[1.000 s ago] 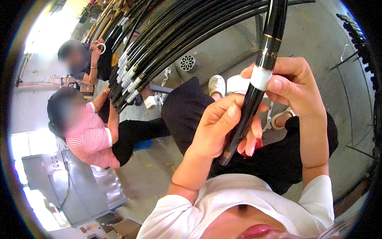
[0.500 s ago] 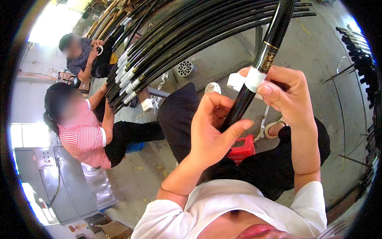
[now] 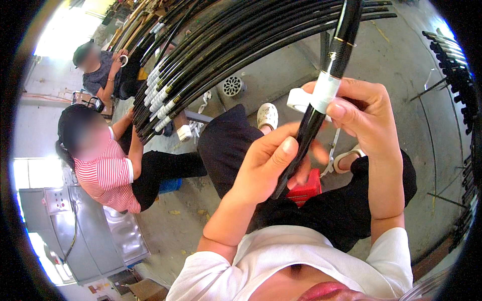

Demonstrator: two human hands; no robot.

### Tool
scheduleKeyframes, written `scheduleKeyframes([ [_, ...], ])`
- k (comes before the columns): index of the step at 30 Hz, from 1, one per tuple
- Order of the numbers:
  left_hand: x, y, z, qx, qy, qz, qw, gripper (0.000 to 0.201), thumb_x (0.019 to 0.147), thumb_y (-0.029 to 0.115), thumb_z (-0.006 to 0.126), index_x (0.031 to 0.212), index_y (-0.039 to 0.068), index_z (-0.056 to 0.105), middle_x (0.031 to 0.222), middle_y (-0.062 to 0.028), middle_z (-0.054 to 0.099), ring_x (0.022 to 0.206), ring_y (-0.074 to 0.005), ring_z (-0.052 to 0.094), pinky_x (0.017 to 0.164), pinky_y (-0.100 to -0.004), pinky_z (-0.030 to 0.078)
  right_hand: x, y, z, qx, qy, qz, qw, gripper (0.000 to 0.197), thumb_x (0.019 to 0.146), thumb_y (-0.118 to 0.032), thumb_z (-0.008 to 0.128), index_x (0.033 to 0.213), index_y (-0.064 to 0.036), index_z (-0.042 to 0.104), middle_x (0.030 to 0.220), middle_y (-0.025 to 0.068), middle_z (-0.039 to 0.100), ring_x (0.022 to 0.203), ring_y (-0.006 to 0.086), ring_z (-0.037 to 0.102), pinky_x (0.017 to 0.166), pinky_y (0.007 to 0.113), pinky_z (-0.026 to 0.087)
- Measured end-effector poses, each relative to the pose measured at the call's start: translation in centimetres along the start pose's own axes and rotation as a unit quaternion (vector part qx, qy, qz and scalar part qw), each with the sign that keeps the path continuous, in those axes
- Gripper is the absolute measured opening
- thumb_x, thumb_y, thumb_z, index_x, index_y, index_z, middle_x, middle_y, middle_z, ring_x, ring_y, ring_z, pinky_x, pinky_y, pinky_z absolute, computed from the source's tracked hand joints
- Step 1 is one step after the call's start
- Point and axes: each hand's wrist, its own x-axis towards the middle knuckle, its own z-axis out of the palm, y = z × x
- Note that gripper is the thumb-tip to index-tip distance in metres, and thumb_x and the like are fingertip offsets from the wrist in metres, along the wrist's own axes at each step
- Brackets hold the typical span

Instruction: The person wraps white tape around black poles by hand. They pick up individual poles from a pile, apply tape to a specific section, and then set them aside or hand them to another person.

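Note:
A glossy black pole (image 3: 312, 122) with gold markings slants from the top edge down toward my lap. My left hand (image 3: 258, 163) holds its lower end, the thumb laid along the near side; its fingers reach behind the pole and are partly blurred. White tape (image 3: 325, 93) is wound round the pole as a band above that hand. With thumb and fingers, my right hand (image 3: 365, 108) pinches the band's right edge. A white tape roll (image 3: 297, 99) shows just left of the band, partly behind the pole.
Many black poles with white-taped sections (image 3: 165, 95) lie in a row at the upper left. Beside them sits a person in a striped shirt (image 3: 108, 173), another person (image 3: 98, 67) farther back. A red plastic stool (image 3: 307, 189) stands below my hands. More poles (image 3: 454, 75) are at the right.
The white band on the pole has grown wider. My left thumb has moved onto the pole, and the fingers behind have stretched out to the right. The pole has shifted slightly left.

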Motion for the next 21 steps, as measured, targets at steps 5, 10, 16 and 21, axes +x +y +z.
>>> scheduleKeyframes([
  [5, -0.2, -0.9, -0.3, 0.132, 0.044, 0.103, 0.985, 0.025, 0.087, 0.013, 0.061, 0.105, -0.001, 0.051, 0.089, -0.0093, 0.061, 0.063, -0.0116, 0.059, 0.055, -0.0213, 0.048, 0.0, 0.0, 0.2, -0.059, 0.031, -0.001, 0.998, 0.024, 0.082, -0.014, 0.067, 0.1, 0.0019, 0.067, 0.086, 0.0046, 0.067, 0.08, 0.0071, 0.059, 0.071, 0.021, 0.046],
  [10, -0.1, -0.1, -0.5, 0.044, -0.046, 0.051, 0.997, 0.038, 0.095, 0.023, 0.048, 0.122, -0.003, 0.043, 0.096, -0.0098, 0.059, 0.068, -0.0116, 0.061, 0.055, -0.0199, 0.047, -0.1, -0.3, 0.2, -0.027, 0.021, 0.015, 0.999, 0.024, 0.082, -0.015, 0.068, 0.1, 0.0011, 0.067, 0.084, 0.0041, 0.067, 0.076, 0.0063, 0.058, 0.067, 0.019, 0.045],
  [16, -0.2, -0.8, -1.5, 0.08, -0.061, 0.074, 0.992, 0.039, 0.09, 0.018, 0.058, 0.12, -0.001, 0.04, 0.097, -0.0085, 0.058, 0.078, -0.0116, 0.059, 0.064, -0.0211, 0.048, -0.2, 0.2, 0.1, -0.093, 0.038, -0.043, 0.994, 0.03, 0.084, -0.022, 0.066, 0.101, 0.0021, 0.066, 0.075, 0.001, 0.061, 0.066, 0.0039, 0.052, 0.058, 0.018, 0.039],
  [21, 0.1, -1.3, -0.4, 0.147, 0.01, 0.166, 0.975, 0.032, 0.089, 0.013, 0.058, 0.116, -0.001, 0.045, 0.085, -0.0085, 0.06, 0.066, -0.0138, 0.061, 0.056, -0.0227, 0.048, 0.1, 1.0, 0.4, -0.1, 0.042, -0.065, 0.992, 0.039, 0.086, -0.032, 0.062, 0.105, 0.0011, 0.066, 0.059, -0.0045, 0.053, 0.049, -0.0014, 0.039, 0.041, 0.014, 0.024],
])
